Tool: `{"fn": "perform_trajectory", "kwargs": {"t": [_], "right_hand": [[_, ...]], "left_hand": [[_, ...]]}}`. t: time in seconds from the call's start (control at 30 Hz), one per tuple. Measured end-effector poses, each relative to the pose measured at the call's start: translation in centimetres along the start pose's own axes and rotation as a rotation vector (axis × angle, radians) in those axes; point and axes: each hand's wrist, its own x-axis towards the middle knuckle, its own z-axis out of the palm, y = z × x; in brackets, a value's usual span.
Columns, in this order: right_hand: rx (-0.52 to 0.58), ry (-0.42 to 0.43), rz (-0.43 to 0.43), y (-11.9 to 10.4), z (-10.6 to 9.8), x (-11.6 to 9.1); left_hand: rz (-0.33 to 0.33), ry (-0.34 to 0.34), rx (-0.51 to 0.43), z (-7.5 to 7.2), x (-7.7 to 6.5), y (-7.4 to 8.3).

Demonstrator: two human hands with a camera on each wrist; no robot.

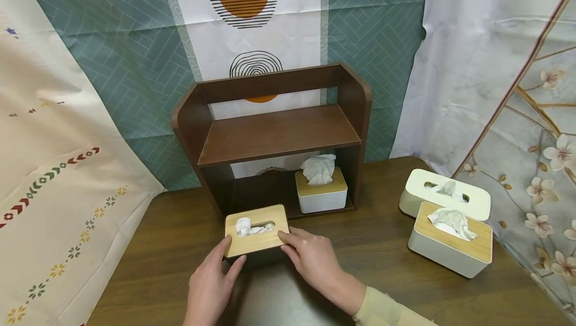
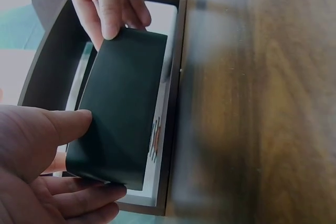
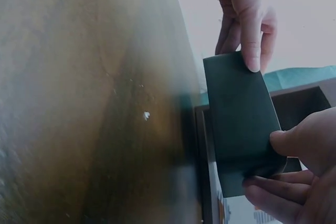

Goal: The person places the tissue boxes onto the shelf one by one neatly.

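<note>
A dark green tissue box with a light wooden lid and a white tissue in its slot is held between both hands, in front of the shelf's lower left compartment. My left hand grips its left end, and my right hand grips the right end, thumb at the lid's edge. Its dark front side faces the left wrist camera, with fingers curled at both ends. The right wrist view shows the same dark side between the two hands.
A brown two-level shelf stands at the back of the wooden table. In its lower right sits a white tissue box with a wooden lid. At the right are a cream tissue box and another wooden-lidded white one.
</note>
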Motion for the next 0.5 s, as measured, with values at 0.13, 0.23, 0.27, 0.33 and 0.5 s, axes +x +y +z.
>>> {"fn": "perform_trajectory", "kwargs": {"t": [0.13,0.23,0.27,0.33,0.5], "right_hand": [[-0.002,0.019,0.008,0.4,-0.2,0.3],[-0.007,0.031,0.024,0.6,-0.3,0.7],[-0.009,0.034,0.029,0.7,-0.3,0.8],[-0.014,0.039,0.041,0.9,-0.3,1.1],[-0.012,0.041,0.062,1.4,-0.3,2.0]], "left_hand": [[0.029,0.017,-0.006,0.2,0.7,0.4],[0.056,0.03,-0.012,0.4,1.4,0.6],[0.065,0.034,-0.015,0.4,1.6,0.7],[0.077,0.039,-0.02,0.5,2.1,0.8],[0.097,0.058,-0.038,0.8,3.1,1.0]]}}
